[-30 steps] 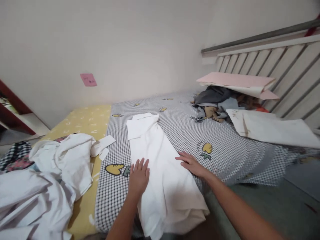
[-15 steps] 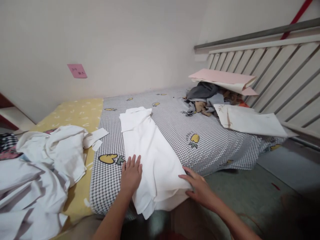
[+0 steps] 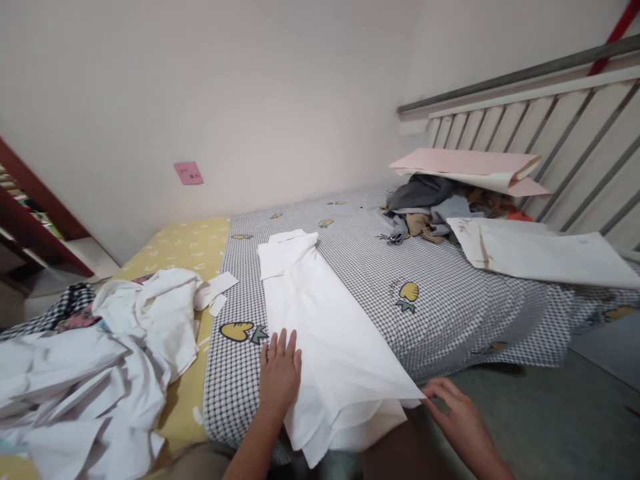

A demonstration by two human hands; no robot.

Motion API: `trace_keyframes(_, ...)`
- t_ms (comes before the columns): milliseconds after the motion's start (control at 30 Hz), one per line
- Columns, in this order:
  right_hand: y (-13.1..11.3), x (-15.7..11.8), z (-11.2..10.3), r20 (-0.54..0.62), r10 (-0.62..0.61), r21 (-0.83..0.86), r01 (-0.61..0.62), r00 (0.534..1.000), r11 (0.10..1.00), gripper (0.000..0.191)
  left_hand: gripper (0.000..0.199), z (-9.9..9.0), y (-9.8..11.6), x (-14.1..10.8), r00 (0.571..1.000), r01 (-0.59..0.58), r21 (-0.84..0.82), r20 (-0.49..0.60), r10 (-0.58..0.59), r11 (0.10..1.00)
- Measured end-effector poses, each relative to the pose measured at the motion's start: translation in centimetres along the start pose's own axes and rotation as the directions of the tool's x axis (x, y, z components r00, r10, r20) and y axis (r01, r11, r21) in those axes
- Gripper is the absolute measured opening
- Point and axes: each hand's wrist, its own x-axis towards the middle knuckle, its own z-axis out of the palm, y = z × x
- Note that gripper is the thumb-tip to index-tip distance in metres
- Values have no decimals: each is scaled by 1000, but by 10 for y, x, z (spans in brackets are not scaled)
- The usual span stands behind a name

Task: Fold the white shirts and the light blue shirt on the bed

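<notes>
The white garment (image 3: 325, 313) lies lengthwise before me on the black-and-white checked bedsheet (image 3: 370, 267), its far end folded over, its near end hanging past the bed's edge. My left hand (image 3: 280, 377) rests flat on its left margin, fingers extended and gripping nothing. My right hand (image 3: 455, 413) pinches its near right corner between thumb and fingertips, drawing that edge into a straight line. To my left, rumpled white clothes (image 3: 150, 310) are heaped over the yellow sheet (image 3: 193, 247). Farther off to the right, grey and brown clothes (image 3: 423, 193) lie beneath a folded pink sheet (image 3: 465, 162), near the slatted railing (image 3: 500, 127); a pink note (image 3: 189, 173) clings to the wall (image 3: 275, 100)
</notes>
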Motion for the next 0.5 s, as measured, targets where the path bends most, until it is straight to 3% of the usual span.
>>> trace_keyframes(67, 11, 0, 4, -6, 11, -12, -11, 1000, 1000, 23, 48, 0, 3, -9, 1000, 9, 0, -14, -9, 1000)
trace_keyframes(167, 16, 9, 0, -181, 38, -54, -49, 983, 997, 37, 51, 2, 11, -35, 999, 5, -3, -48, -6, 1000)
trace_keyframes(233, 3, 22, -9, -288, 49, -92, -79, 956, 993, 42, 57, 3, 17, -55, 997, 0, -14, -71, -1, 1000)
trace_keyframes(300, -28, 41, -15, -297, 18, -127, -58, 955, 990, 43, 63, 5, 23, -74, 996, 6, -49, -84, -10, 999)
trace_keyframes(367, -72, 61, -11, -235, -67, -159, 30, 970, 987, 44, 63, 4, 27, -88, 995, 25, -121, -94, -37, 992)
trace_keyframes(500, -153, 94, 36, -29, -286, -219, 273, 958, 937, 48, 47, 5, 29, -112, 982, 101, -385, -111, -154, 918)
